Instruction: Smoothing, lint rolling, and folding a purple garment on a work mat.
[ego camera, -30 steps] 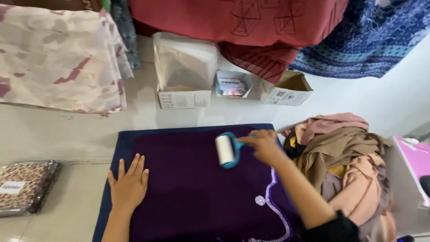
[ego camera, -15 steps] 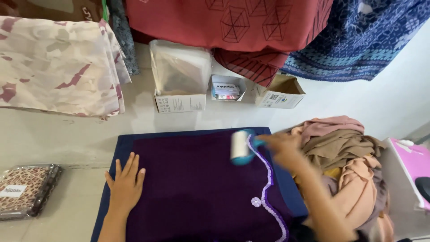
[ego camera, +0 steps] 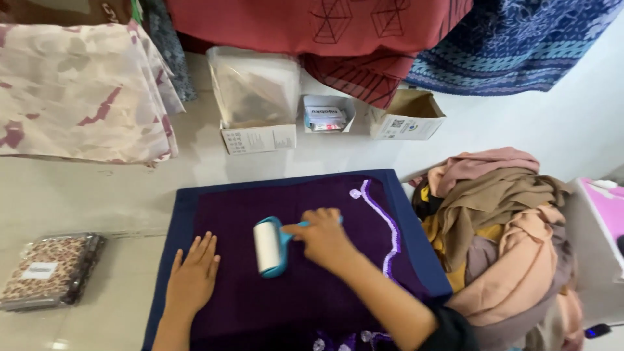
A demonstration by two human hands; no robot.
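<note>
A dark purple cloth with a pale lilac scalloped trim lies flat on a navy mat on the floor. My right hand grips the teal handle of a lint roller, whose white roll rests on the cloth near its middle. My left hand lies flat on the cloth's left part, fingers spread, holding nothing.
A heap of tan, peach and pink cloths lies right of the mat. Three open cardboard boxes stand by the far wall under hanging fabrics. A wrapped leopard-print packet lies at left. A pink-topped box is at far right.
My right hand has drawn the lint roller from the cloth's far right part back toward its middle and nearer me. My left hand has stayed flat on the cloth.
</note>
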